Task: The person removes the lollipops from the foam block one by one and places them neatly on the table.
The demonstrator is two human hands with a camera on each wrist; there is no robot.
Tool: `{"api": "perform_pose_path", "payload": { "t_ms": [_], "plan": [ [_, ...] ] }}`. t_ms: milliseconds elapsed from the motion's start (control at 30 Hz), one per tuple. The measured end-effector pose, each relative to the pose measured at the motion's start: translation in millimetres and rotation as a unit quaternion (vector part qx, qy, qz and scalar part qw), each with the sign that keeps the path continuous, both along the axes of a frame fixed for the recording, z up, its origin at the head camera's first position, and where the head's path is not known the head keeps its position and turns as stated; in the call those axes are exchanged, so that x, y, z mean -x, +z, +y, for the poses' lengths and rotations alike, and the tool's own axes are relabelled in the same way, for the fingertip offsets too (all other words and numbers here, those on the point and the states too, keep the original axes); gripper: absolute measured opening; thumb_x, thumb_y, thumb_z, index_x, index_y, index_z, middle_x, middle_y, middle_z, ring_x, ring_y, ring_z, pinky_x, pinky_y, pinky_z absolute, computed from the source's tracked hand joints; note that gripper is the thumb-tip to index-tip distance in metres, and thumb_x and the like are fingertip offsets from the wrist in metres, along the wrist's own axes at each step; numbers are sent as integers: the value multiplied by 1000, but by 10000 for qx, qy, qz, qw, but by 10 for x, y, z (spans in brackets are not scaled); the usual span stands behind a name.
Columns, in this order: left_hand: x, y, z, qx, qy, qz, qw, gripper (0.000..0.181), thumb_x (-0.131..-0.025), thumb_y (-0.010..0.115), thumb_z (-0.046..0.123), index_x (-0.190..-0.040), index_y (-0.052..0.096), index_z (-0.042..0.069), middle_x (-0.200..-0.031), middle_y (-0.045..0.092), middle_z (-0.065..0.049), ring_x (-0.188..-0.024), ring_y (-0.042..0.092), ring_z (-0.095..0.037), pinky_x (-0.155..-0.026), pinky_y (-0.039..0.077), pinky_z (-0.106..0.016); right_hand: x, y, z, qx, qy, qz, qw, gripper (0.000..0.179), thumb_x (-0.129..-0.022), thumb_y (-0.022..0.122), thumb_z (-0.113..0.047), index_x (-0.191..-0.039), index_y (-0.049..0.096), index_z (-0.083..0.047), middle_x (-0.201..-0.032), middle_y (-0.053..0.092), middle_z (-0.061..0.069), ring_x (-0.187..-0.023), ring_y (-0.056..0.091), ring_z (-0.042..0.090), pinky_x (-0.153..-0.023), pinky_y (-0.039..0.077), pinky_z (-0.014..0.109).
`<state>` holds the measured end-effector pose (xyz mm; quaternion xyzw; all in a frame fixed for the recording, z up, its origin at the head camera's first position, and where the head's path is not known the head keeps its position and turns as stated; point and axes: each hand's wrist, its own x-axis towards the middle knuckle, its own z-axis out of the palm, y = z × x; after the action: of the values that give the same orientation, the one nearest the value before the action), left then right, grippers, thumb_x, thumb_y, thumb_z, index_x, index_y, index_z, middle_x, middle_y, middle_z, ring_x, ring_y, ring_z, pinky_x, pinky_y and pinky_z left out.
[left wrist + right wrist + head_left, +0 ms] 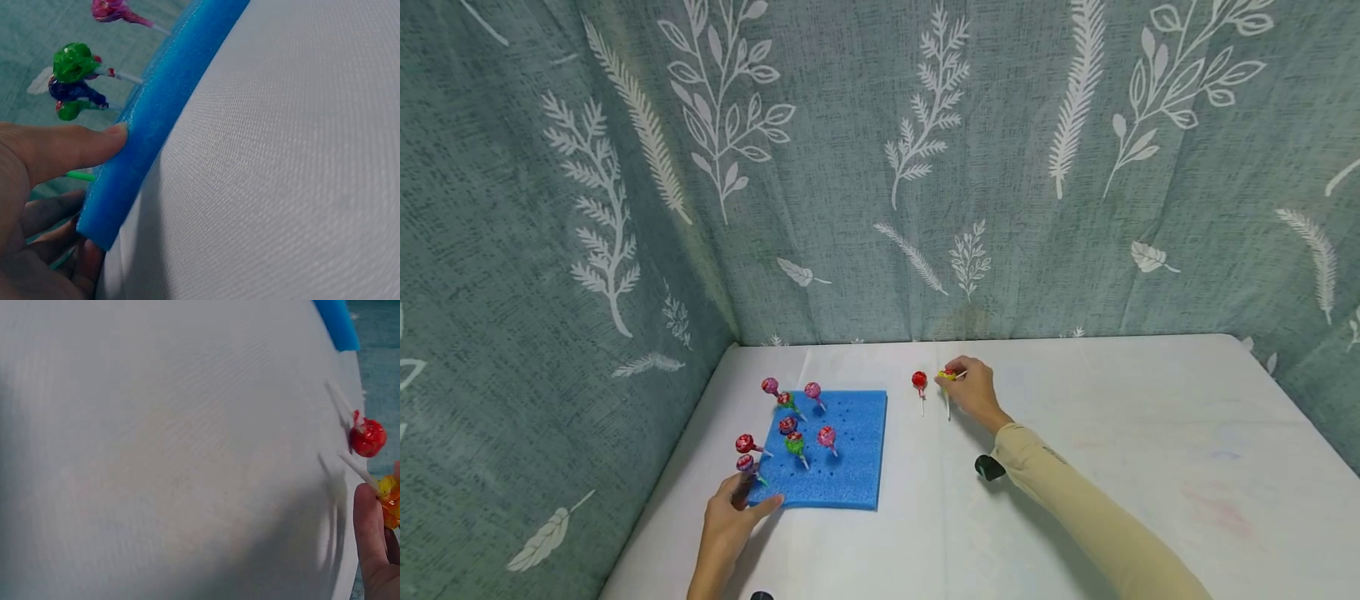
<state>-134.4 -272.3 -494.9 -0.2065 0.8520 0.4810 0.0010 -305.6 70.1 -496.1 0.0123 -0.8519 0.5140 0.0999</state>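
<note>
Yellow-wrapped lollipop at the far middle of the white table, pinched between thumb and fingers of the right hand. The grasp is on the candy end, presumably so that the stick stays free; two pale sticks show by these fingers in the head view, and whether both belong to this lollipop cannot be told. Just to its left, a red-wrapped lollipop lies on the table, untouched. Farther left, a perforated blue foam block serves as the holder: eight lollipops in pink, red, green and purple wrappers stand in it by their sticks, several tilted, mostly over its left half. The left hand grips the near left corner, thumb over the near edge and fingers round the side, probably to keep the light foam from sliding. A dark object sits beside the right sleeve.
</note>
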Motion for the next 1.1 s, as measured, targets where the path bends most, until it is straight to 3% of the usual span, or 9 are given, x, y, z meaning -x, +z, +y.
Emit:
{"api": "perform_pose_path", "payload": {
  "t_ms": [367, 667, 1100],
  "plan": [
    [37, -16, 18, 48, 64, -20, 10000, 80, -68, 75, 29, -130, 35, 0, -130, 34, -21, -118, 34, -38, -96, 33, -44, 52, -90, 25, -271, -145, -130, 9994, 21, -70, 72, -10, -85, 61, 0, -80, 58, 11, -69, 52, 19, -62, 49, 29],
    [15, -8, -17, -26, -27, 22, 10000, 83, -66, 75, 33, -130, 35, -1, -131, 33, -21, -117, 34, -38, -96, 32, -47, 86, -123, 1, -636, 7, -198, 9978, 25, -69, 73, -9, -89, 59, -2, -81, 55, 9, -70, 51, 19, -65, 50, 29],
    [20, -22, 7, -14, 105, -14, 9999, 77, -70, 73, 26, -132, 35, 1, -131, 33, -21, -117, 34, -37, -95, 33, -46, 89, -98, -10, -551, 137, -298, 9979, 29, -70, 71, -7, -94, 57, -1, -85, 51, 11, -71, 50, 20, -65, 49, 29]
  ]
}}
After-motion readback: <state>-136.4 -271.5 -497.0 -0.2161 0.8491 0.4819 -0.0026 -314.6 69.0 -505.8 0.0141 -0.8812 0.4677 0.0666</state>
